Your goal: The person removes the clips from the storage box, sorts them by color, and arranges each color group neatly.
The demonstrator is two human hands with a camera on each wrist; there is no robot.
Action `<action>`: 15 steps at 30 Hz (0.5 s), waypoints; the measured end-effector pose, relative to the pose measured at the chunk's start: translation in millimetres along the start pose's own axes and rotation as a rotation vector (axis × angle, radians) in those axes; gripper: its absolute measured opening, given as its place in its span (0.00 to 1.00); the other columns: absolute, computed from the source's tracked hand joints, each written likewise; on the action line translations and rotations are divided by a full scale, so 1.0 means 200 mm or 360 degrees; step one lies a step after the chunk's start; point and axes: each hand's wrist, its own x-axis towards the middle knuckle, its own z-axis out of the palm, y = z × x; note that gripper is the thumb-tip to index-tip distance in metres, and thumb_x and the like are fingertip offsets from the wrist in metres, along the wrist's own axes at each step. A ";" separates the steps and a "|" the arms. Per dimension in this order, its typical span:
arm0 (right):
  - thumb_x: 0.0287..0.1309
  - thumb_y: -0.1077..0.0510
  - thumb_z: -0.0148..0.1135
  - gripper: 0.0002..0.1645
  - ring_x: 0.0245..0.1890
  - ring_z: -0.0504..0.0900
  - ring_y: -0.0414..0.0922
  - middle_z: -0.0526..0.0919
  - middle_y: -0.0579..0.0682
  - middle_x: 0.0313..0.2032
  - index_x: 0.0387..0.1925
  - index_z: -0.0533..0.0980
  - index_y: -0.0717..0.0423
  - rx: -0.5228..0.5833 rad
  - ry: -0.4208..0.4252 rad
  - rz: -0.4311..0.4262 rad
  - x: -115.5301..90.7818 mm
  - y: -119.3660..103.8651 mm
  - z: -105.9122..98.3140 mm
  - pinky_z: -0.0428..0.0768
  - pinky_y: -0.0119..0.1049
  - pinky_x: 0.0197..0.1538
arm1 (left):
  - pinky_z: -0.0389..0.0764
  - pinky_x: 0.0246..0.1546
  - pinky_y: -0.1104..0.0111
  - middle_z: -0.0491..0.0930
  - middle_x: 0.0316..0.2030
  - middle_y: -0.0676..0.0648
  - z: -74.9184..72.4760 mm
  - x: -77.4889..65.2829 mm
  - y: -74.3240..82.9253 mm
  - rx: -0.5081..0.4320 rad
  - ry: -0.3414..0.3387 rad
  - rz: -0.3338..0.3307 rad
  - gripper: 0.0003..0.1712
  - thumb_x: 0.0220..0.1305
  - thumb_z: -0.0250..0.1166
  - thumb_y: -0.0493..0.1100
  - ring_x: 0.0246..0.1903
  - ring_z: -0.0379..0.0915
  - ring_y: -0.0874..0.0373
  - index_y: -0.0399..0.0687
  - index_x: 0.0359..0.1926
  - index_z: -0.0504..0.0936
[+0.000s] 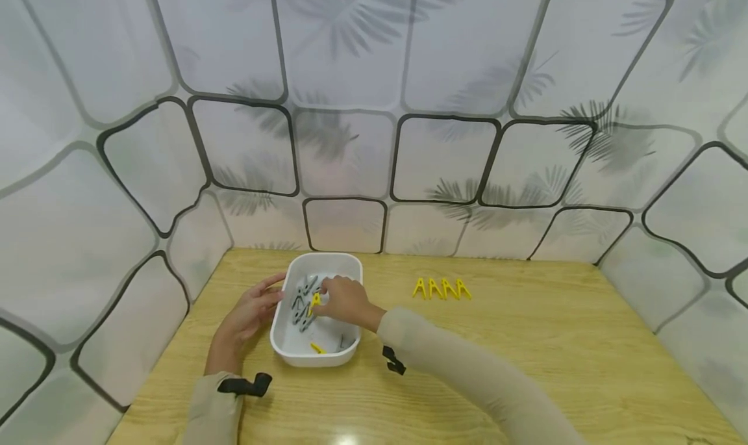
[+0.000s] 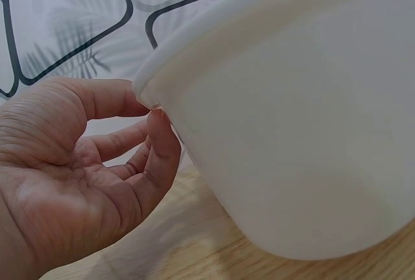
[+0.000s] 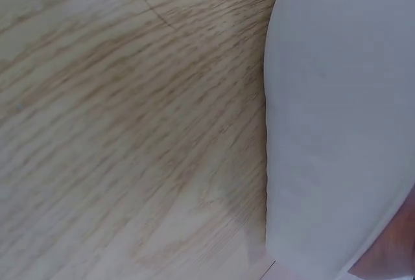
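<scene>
A white plastic tub (image 1: 280, 341) stands on the table, with several grey clothespins (image 1: 300, 305) lying inside. My left hand (image 1: 252, 312) is at the tub's left side; in the left wrist view its thumb and bent fingers hold the rim's lip from outside. Over the tub, my right hand (image 1: 345, 300) pinches a yellow clothespin (image 1: 315, 299) between thumb and fingers, just above the grey ones. Another yellow clothespin (image 1: 318, 348) lies by the tub's near wall. The right wrist view mostly shows the tub's outer wall (image 3: 337, 111), which hides most of that hand.
Several yellow clothespins (image 1: 441, 289) lie in a row on the wooden table (image 1: 526, 341), right of the tub. A patterned curtain (image 1: 345, 165) surrounds the table's back and sides. Dark camera mounts (image 1: 245, 385) sit on both sleeves.
</scene>
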 end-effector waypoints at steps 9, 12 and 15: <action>0.54 0.33 0.72 0.27 0.33 0.78 0.39 0.85 0.41 0.35 0.43 0.82 0.48 -0.0171 -0.0034 0.0033 0.04 -0.01 0.03 0.76 0.37 0.42 | 0.84 0.46 0.71 0.81 0.45 0.55 0.00 0.01 0.00 0.0014 0.0002 -0.0004 0.30 0.75 0.58 0.36 0.45 0.81 0.65 0.45 0.75 0.64; 0.54 0.33 0.71 0.25 0.30 0.75 0.38 0.82 0.40 0.29 0.37 0.81 0.47 -0.0184 -0.0026 0.0022 0.04 -0.01 0.03 0.74 0.36 0.40 | 0.84 0.45 0.72 0.81 0.45 0.56 0.00 0.01 0.00 0.0024 0.0014 -0.0007 0.31 0.75 0.58 0.36 0.44 0.81 0.65 0.44 0.75 0.63; 0.54 0.33 0.71 0.23 0.28 0.74 0.38 0.79 0.39 0.25 0.31 0.79 0.47 -0.0185 -0.0016 0.0011 0.03 -0.02 0.03 0.72 0.36 0.39 | 0.84 0.45 0.72 0.80 0.45 0.56 0.00 0.01 0.00 0.0035 0.0025 -0.0009 0.30 0.75 0.57 0.36 0.44 0.81 0.65 0.44 0.75 0.63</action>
